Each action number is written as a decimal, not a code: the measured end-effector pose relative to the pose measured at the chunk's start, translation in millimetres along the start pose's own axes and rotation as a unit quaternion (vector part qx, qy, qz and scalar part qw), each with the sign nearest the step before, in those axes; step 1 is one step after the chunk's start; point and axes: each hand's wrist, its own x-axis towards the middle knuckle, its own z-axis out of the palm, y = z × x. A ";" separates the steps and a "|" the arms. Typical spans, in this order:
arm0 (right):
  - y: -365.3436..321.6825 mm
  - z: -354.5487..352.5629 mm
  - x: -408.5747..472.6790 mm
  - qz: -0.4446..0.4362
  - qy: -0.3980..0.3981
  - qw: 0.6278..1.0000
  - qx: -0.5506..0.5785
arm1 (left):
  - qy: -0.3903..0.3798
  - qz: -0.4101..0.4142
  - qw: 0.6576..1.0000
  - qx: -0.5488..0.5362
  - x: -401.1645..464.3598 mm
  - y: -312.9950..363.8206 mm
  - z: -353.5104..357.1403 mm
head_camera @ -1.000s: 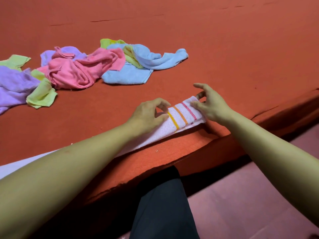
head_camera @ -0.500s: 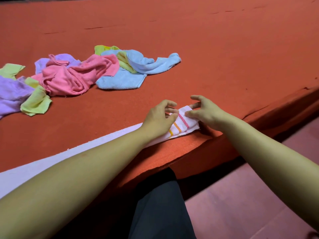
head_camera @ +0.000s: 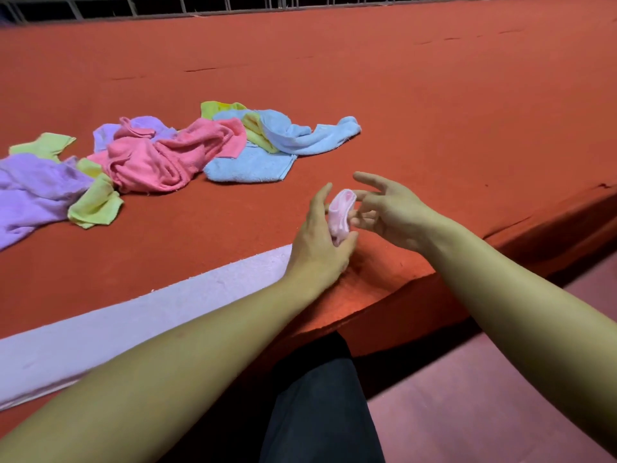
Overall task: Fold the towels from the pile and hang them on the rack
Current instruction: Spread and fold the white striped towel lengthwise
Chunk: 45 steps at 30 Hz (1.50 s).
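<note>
Since the earlier frame the white towel [head_camera: 133, 315] end got rolled up; striped end now a small roll at the tabletop [head_camera: 434, 128] front edge. Left hand [head_camera: 317, 248] fingers curl round the roll, right hand [head_camera: 390, 212] fingers spread, touching it. Towel pile [head_camera: 160, 155] sits left-centre. Railing [head_camera: 200, 5] behind, cut off.

The long white folded towel [head_camera: 133, 325] lies along the near edge of the red felt-covered table [head_camera: 434, 111], its rolled end at three o'clock between both hands. The heap of crumpled pastel towels [head_camera: 160, 155] lies behind it, toward eleven o'clock.
</note>
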 end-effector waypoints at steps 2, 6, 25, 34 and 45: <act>-0.8 7.6 2.1 -0.053 -0.017 0.989 -0.139 | 0.053 -0.015 0.998 -0.002 0.9 4.8 -9.1; -3.0 16.8 6.1 -0.088 -0.060 0.975 -0.195 | 0.067 -0.044 0.997 0.004 2.4 9.0 -30.3; -7.5 203.9 27.9 -0.150 -0.264 0.927 -0.220 | 0.166 -0.141 0.976 0.017 -72.6 -17.8 -207.2; 48.3 357.2 17.9 -0.145 -0.397 0.863 -0.276 | 0.268 -0.209 0.940 -0.009 -173.6 -63.5 -301.2; 122.0 505.1 3.3 -0.171 -0.436 0.810 -0.354 | 0.353 -0.306 0.878 0.101 -252.3 -127.1 -403.0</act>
